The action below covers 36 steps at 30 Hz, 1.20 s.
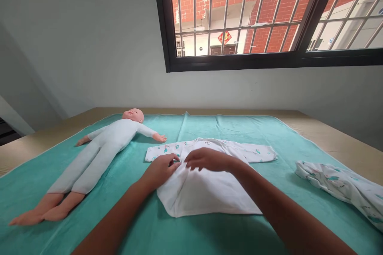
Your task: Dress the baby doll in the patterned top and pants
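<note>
Small white shirt lying spread beneath two hands

The shirt is resting on the green cloth in front of the person, between the doll on the left and the bunched printed garment on the right. Its collar is pointing away, toward the window, and its hem is facing the person. Its body is running from far to near, while the sleeves are stretching out left and right, making the long axis crosswise. The sleeves are showing green and dark prints; the body is looking plain white, with soft creases and a small mark inside the neck. The left hand is bending over the left part of the shirt, thumb and forefinger only slightly parted. The right hand is reaching across with curled fingers. Whether either is pinching fabric, I cannot tell.
</note>
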Each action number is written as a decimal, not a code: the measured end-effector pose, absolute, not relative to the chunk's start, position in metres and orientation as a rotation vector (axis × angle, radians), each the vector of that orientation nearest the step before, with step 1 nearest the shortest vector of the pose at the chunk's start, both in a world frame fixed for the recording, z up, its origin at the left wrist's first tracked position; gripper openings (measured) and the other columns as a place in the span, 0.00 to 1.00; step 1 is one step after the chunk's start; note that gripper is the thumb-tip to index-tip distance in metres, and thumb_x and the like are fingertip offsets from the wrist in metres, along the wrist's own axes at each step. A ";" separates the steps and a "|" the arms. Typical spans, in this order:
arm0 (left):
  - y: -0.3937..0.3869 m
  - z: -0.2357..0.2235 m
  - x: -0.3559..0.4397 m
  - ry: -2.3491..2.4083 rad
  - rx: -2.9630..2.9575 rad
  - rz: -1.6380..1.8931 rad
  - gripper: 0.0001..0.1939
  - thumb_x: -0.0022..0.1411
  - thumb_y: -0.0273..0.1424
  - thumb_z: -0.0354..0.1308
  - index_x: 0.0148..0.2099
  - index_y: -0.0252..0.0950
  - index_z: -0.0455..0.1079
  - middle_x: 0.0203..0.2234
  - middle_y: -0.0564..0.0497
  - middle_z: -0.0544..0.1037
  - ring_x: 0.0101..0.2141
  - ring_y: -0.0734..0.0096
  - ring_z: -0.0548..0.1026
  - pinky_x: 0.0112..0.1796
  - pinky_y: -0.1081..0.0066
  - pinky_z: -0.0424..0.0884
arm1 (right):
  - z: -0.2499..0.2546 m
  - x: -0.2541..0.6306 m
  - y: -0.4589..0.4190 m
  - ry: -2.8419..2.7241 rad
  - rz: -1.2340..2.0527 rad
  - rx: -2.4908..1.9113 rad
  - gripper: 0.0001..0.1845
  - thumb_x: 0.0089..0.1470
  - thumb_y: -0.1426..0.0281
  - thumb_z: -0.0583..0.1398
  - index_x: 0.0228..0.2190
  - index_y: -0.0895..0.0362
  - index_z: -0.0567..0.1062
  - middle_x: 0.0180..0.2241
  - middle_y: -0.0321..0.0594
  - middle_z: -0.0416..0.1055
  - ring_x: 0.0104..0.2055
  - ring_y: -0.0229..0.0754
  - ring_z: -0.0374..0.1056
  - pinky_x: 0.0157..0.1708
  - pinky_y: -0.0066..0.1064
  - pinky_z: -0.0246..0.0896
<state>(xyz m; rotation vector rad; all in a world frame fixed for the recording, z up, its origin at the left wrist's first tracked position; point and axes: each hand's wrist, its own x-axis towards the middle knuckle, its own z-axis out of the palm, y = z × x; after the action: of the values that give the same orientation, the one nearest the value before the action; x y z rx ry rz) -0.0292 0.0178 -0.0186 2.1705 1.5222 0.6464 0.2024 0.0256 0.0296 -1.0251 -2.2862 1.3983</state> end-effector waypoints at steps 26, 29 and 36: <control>0.008 -0.001 -0.032 1.508 1.859 0.449 0.07 0.60 0.37 0.49 0.36 0.39 0.60 0.26 0.58 0.70 0.16 0.77 0.67 0.20 0.74 0.60 | -0.056 0.195 0.099 -2.070 0.406 -1.366 0.15 0.61 0.68 0.51 0.46 0.47 0.74 0.44 0.35 0.73 0.43 0.41 0.69 0.41 0.30 0.60; 0.013 -0.013 -0.022 1.660 2.009 0.550 0.11 0.62 0.42 0.50 0.38 0.39 0.64 0.24 0.56 0.72 0.24 0.70 0.71 0.26 0.73 0.61 | -0.054 0.196 0.098 -2.067 0.407 -1.311 0.16 0.61 0.71 0.50 0.44 0.48 0.74 0.44 0.35 0.73 0.44 0.41 0.69 0.42 0.30 0.60; 0.003 0.006 -0.063 1.928 2.016 0.663 0.12 0.65 0.39 0.46 0.40 0.41 0.67 0.31 0.54 0.77 0.33 0.67 0.74 0.33 0.71 0.65 | -0.043 0.190 0.077 -2.233 0.299 -1.150 0.17 0.62 0.71 0.49 0.43 0.49 0.76 0.41 0.37 0.74 0.41 0.42 0.70 0.41 0.31 0.59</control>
<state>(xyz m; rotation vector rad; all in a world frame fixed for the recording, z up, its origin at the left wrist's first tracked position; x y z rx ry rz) -0.0630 0.0034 0.0061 2.0156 1.9278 0.6634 0.1897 0.0771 -0.0434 -1.1502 -2.2328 0.2994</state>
